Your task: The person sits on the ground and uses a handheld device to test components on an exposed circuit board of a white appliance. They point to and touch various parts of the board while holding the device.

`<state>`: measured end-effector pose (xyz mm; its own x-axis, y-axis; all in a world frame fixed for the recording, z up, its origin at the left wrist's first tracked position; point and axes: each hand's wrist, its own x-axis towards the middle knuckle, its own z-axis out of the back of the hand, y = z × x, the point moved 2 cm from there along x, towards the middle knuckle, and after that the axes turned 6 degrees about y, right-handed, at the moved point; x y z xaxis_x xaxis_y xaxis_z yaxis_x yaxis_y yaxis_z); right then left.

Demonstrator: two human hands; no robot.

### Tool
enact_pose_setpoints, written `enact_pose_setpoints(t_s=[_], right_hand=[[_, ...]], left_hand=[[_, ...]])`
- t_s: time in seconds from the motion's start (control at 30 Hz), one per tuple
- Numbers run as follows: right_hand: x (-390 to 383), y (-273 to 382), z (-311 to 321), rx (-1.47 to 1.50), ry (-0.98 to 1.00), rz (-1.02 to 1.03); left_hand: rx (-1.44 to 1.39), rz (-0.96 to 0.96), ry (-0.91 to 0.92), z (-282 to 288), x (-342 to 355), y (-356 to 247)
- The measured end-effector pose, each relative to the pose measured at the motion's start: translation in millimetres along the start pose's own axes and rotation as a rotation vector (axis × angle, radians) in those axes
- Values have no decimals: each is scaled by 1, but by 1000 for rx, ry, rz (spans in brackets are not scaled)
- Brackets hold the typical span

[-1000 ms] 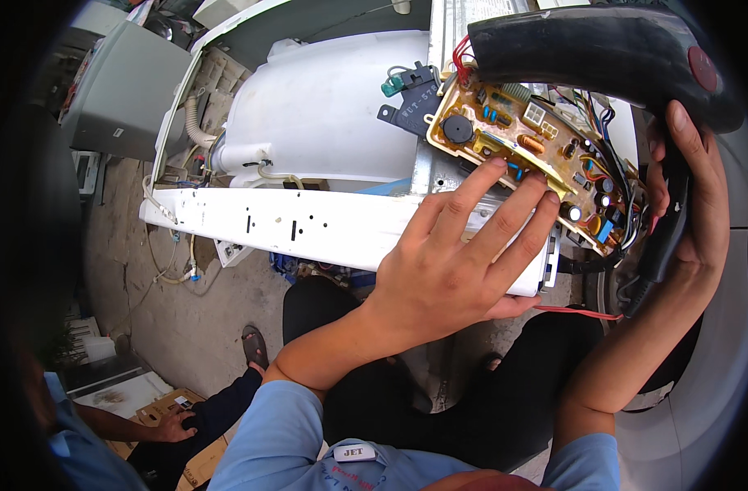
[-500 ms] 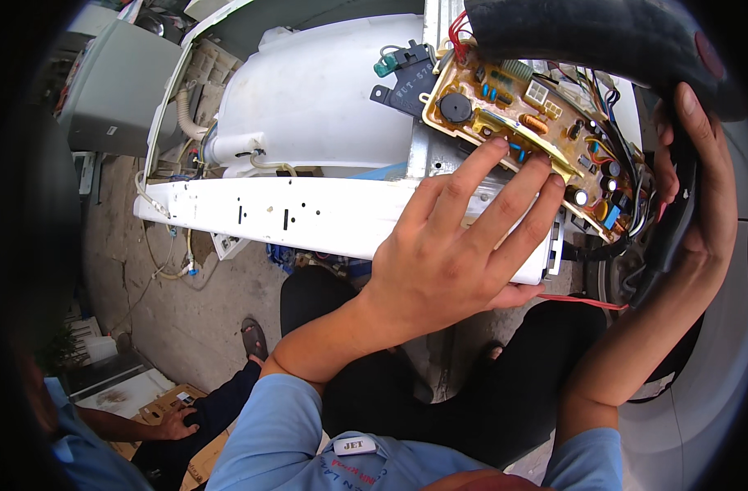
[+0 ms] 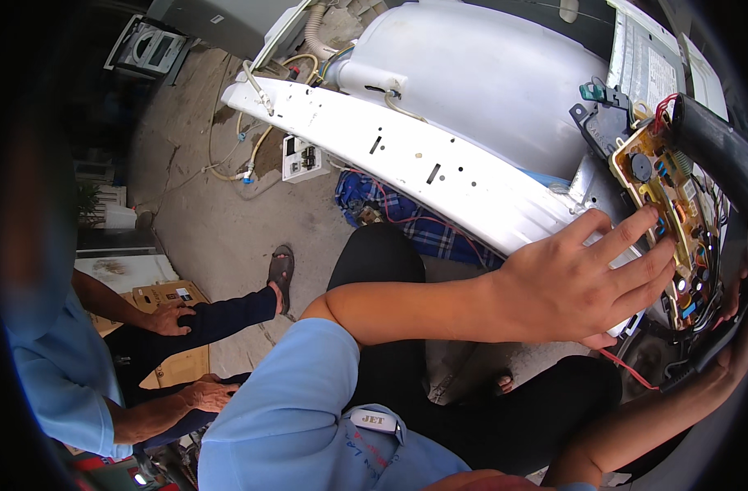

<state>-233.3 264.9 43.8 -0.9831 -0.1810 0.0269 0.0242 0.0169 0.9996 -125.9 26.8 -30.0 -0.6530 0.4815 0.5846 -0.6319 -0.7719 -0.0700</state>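
Observation:
My left hand (image 3: 590,278) reaches to the right with its fingers stretched and spread. The fingertips rest on the near side of a circuit board (image 3: 675,188) in a yellowish tray, while the thumb lies lower, by the end of a white metal panel (image 3: 333,123). At the right rim, partly in shadow, my right hand (image 3: 730,344) is closed round the handle of a black hair-dryer-shaped tool. The wide barrel of this hair dryer (image 3: 713,143) hangs over the board's far right part. Red wires (image 3: 631,368) run to the foot of its handle.
Behind the panel lies a large white tub (image 3: 472,82). A black plastic bracket (image 3: 603,123) sits beside the board. Blue checked cloth (image 3: 423,225), a small white switch box (image 3: 302,159) and hoses lie on the floor. At left, another person (image 3: 71,360) sits with hands near their legs.
The view has swung left, so the board, dryer and both hands sit farther right. More of the other person shows. My left fingertips stay on the board and my right hand stays round the handle.

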Motion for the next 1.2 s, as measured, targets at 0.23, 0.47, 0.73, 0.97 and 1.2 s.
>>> enact_pose_setpoints(t_s=[0.23,0.47,0.73,0.97,1.2], right_hand=[[1,-11,3,-73,-153,-77],[0,-10,9,-7,-197,-56],[-3,-10,-3,38,-178,-13],[-2,-14,9,15,-121,-31],[-1,-12,3,4,-79,19]], left_hand=[[-30,80,77,-2,5,1],[-30,83,135,-1,12,-1],[-32,89,180,1,10,1],[12,93,153,-2,11,0],[20,88,154,-2,12,0]])
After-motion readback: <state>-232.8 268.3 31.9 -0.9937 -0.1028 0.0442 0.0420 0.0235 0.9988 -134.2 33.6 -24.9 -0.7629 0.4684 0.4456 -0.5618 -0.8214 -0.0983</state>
